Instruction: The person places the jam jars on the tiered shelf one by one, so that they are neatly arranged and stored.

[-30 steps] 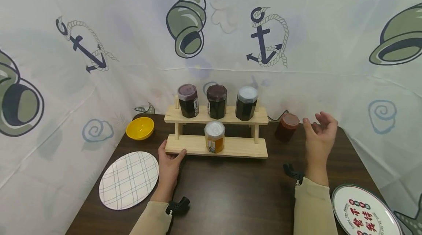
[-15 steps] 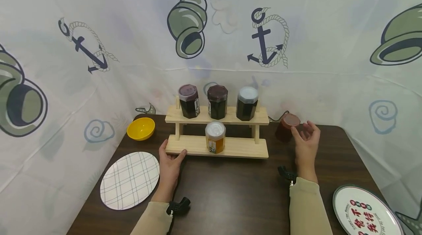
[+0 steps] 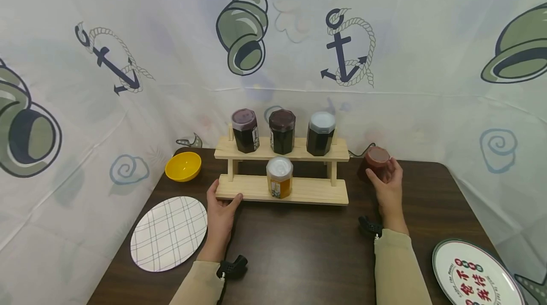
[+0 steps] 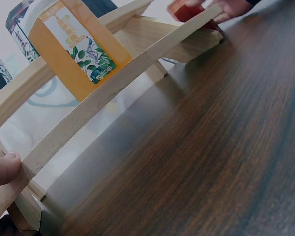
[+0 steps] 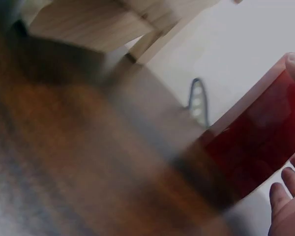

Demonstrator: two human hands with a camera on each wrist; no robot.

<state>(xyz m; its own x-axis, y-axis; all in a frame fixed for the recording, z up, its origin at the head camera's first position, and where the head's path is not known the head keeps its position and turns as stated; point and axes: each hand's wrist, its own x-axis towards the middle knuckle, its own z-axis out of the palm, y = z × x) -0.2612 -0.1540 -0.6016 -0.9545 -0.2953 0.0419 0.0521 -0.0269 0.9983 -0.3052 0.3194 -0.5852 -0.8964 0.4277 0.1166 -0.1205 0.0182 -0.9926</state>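
A two-tier wooden rack (image 3: 312, 191) stands at the back of the table. My left hand (image 3: 222, 222) grips the left end of its lower shelf, the thumb (image 4: 5, 168) lying over the front edge. On that shelf stands an amber jar (image 3: 279, 179) with a white lid. Right of the rack, my right hand (image 3: 388, 191) has its thumb and fingers around a jar of red contents (image 3: 376, 157). Its thumb touches the red jar (image 5: 258, 140) in the right wrist view, and its fingers lie along the other side. The fingers are partly hidden behind the jar in the head view.
Three dark jars stand on the upper shelf: a purple-lidded jar (image 3: 245, 131), a dark-lidded jar (image 3: 282, 131) and a pale-lidded jar (image 3: 320, 134). A yellow bowl (image 3: 183, 167) and checked plate (image 3: 168, 233) lie left; a plate with red characters (image 3: 474, 271) lies right. Patterned cloth (image 3: 410, 105) hangs behind.
My right hand has moved left from beside the red jar, and its thumb and fingers have come around it. The left hand has stayed on the rack's lower shelf.
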